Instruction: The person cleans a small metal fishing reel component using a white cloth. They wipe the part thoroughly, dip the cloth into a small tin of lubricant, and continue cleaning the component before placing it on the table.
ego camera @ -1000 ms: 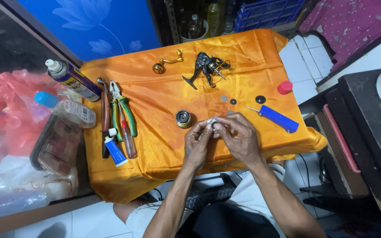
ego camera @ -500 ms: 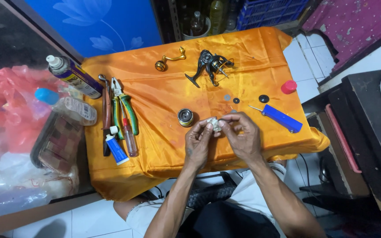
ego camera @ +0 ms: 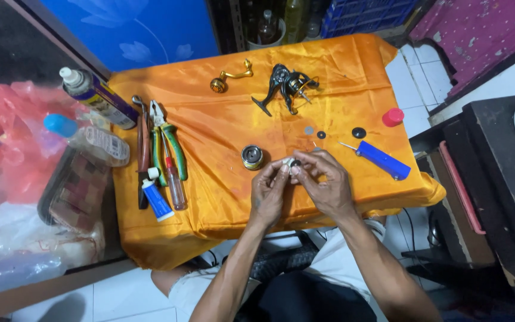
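My left hand (ego camera: 267,192) and my right hand (ego camera: 326,183) meet over the front of the orange cloth (ego camera: 222,125), both pinching one small round dark-and-white part (ego camera: 293,165) between their fingertips. A round reel spool (ego camera: 252,157) lies on the cloth just left of my hands. The black fishing reel body (ego camera: 285,86) and a gold reel handle (ego camera: 229,77) lie farther back. A blue-handled screwdriver (ego camera: 381,160) rests to the right of my right hand, with three small dark discs (ego camera: 359,132) and a red cap (ego camera: 393,116) near it.
Pliers with green handles (ego camera: 168,140), a red screwdriver, and a small blue-and-white tube (ego camera: 155,195) lie along the cloth's left side. A spray can (ego camera: 98,97) and a plastic bottle (ego camera: 90,140) sit left of it, beside pink and clear bags. A dark cabinet (ego camera: 496,179) stands right.
My hands stay together on the small part, with only slight finger shifts. The view has drifted a little.
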